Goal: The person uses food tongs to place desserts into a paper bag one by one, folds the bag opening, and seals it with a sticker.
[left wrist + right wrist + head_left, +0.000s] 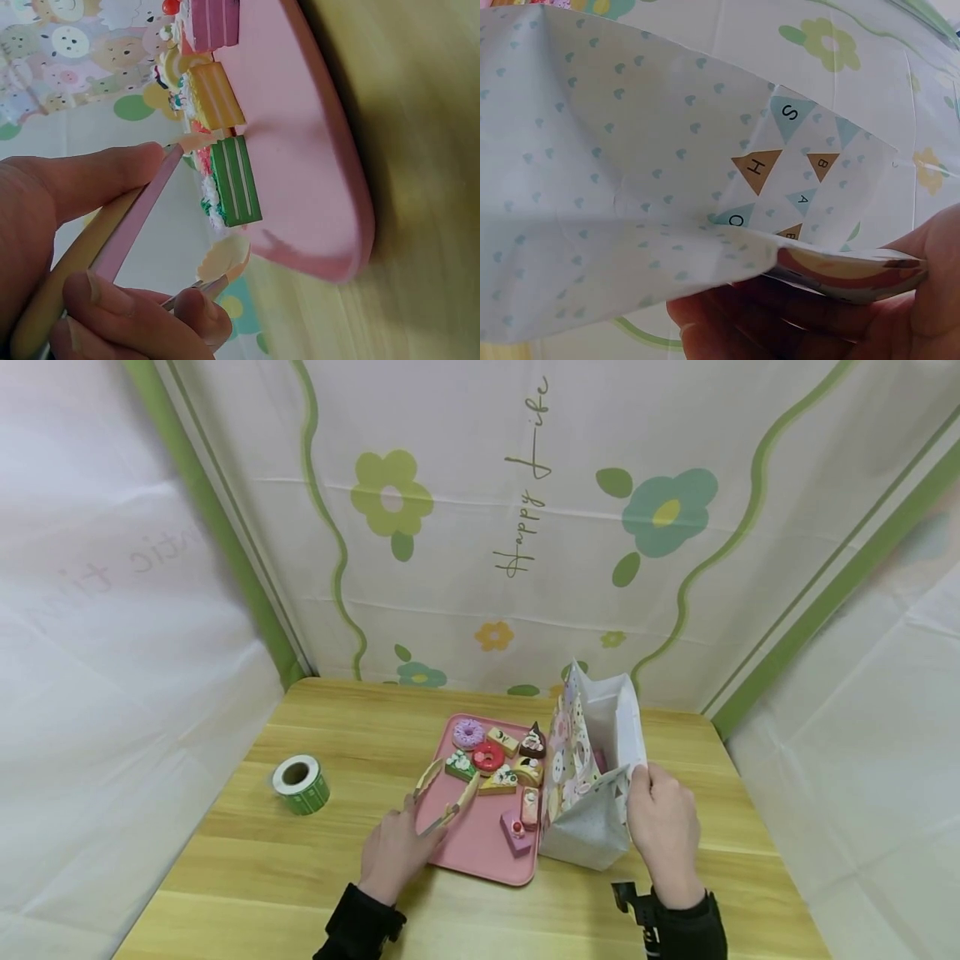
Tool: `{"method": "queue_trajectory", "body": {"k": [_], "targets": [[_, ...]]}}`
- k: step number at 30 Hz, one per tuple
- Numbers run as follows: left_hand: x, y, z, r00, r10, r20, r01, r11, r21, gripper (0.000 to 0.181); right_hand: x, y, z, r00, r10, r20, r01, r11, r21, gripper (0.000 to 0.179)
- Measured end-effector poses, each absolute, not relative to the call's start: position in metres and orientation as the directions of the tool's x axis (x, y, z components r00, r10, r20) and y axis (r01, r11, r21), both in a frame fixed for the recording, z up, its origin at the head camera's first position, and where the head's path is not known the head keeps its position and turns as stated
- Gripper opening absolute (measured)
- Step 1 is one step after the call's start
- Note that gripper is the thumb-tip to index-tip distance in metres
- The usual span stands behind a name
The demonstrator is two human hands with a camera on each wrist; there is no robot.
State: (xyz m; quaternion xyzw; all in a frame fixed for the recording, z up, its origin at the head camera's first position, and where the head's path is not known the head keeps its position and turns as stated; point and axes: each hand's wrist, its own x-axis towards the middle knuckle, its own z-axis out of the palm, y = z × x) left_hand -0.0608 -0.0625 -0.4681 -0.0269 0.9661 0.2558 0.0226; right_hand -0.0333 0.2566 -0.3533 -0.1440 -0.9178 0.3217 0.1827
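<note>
My left hand (395,852) holds a pair of tongs (135,217) with pale scalloped tips. The tips stand apart, one at each end of a green toy cake slice (237,181); whether they touch it I cannot tell. That slice sits on a pink tray (468,852) among toy sweets: a purple donut (468,733), a red donut (488,757), a yellow cake slice (498,780), a purple cake (515,832) and others. My right hand (666,822) pinches the near side edge of a standing, open-topped paper bag (588,827). Something pink shows inside it.
A roll of green labels (302,784) stands on the wooden table (225,852), left of the tray. The bag stands against the tray's right side. White printed curtains (450,585) hang behind the table and at both sides.
</note>
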Motion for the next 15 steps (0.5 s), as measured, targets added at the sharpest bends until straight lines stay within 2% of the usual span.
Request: {"method": "queue_trajectory", "body": {"k": [15], "targets": [[-0.067, -0.056, -0.478, -0.998, -0.055, -0.011, -0.054, 0.887, 0.459, 0.087, -0.034, 0.257, -0.354, -0.901, 0.374, 0.22, 0.152, 0.747, -0.647, 0.045]]}}
